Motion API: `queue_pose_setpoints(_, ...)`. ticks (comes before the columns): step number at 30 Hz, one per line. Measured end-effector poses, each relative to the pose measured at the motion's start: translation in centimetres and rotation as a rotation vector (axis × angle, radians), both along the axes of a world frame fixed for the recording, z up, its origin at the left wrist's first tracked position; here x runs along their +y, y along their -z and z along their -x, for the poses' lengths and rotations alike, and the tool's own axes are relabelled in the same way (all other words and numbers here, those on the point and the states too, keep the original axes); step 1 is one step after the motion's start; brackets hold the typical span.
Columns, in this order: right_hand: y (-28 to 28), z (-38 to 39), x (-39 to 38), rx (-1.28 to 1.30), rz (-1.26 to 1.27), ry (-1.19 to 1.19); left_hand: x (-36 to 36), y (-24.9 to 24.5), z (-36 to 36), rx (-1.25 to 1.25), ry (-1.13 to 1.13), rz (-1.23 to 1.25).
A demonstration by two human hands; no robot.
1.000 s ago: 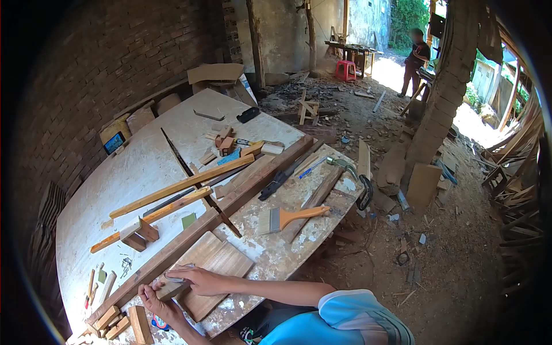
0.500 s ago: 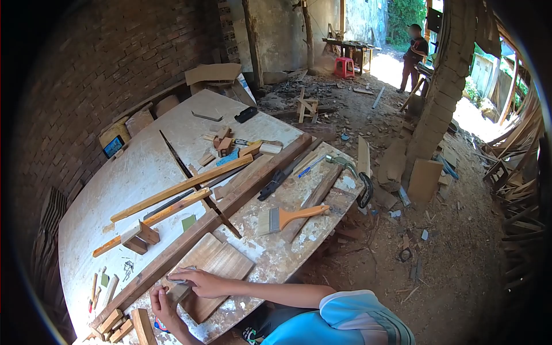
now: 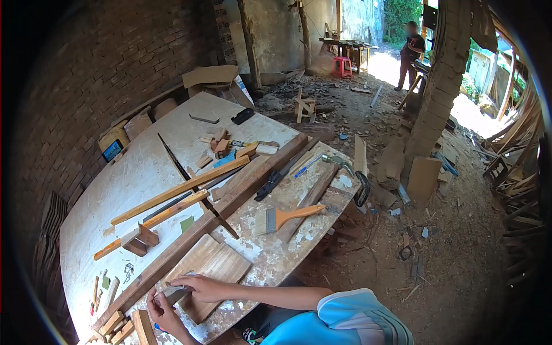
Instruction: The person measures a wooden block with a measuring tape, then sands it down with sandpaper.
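At the near edge of the worktable (image 3: 244, 233), a flat wooden board (image 3: 221, 261) with a notched edge lies under my forearm. My right hand (image 3: 201, 287) is over the board's left part, its fingers closed on something small and greyish that I cannot make out. Close beside it, my left hand (image 3: 163, 313) has its fingers bent against a small wooden piece between the two hands; the piece is mostly hidden. A wide brush (image 3: 290, 217) with an orange handle lies beyond the board.
A long dark beam (image 3: 195, 236) crosses the table. Beyond it lie wooden strips (image 3: 178, 192) and a small wood assembly (image 3: 140, 240). A hammer (image 3: 339, 163) rests at the right edge, wood offcuts (image 3: 118, 326) at lower left. A person (image 3: 410, 56) stands far back.
My right hand has shifted slightly over the small piece, and my left fingers have moved a little to the left. The camera view has shifted slightly.
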State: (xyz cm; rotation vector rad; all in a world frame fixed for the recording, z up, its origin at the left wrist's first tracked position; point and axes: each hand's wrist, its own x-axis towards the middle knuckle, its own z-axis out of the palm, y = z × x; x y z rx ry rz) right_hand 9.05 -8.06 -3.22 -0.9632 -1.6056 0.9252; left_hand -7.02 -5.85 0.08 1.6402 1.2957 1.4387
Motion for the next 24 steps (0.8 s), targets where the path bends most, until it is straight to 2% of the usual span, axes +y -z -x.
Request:
queue_pose_setpoints(4,-0.6,-0.2,-0.2,0.067,0.082,-0.023,0.7,-0.3,-2.1,0.001,0.021,-0.154)
queue_pose_setpoints(8,0.6,0.1,0.6,0.061,0.051,0.005,1.6,0.5,-2.6,-0.245,0.121,0.009)
queue_pose_setpoints(11,0.0,-0.2,0.4,0.059,0.083,-0.001,0.9,-0.2,-4.3,-0.161,-0.079,-0.118)
queue_pose_setpoints(14,-0.5,0.0,0.2,0.021,0.165,0.025,1.3,1.4,-3.1,-0.274,0.003,0.033)
queue_pose_setpoints(16,-2.1,0.8,-0.2,-0.054,0.287,0.067,1.0,1.4,-3.0,-0.206,0.029,0.036)
queue_pose_setpoints(18,-3.1,2.0,-1.1,-0.048,0.011,0.114,1.3,2.1,-2.1,-0.117,0.059,0.063)
queue_pose_setpoints(19,-3.7,2.4,-1.4,-0.045,-0.13,0.139,1.2,2.1,-2.3,-0.169,0.058,0.009)
queue_pose_setpoints(21,-3.7,1.7,-1.4,0.001,-0.066,0.047,0.6,2.2,-3.2,-0.28,0.052,-0.098)
queue_pose_setpoints(23,-1.3,1.2,-0.7,0.086,0.068,0.02,0.1,1.9,-3.0,-0.375,0.025,-0.012)
queue_pose_setpoints(24,-1.7,1.5,-0.9,0.016,0.049,0.028,-0.5,1.0,-3.8,-0.403,-0.015,-0.013)
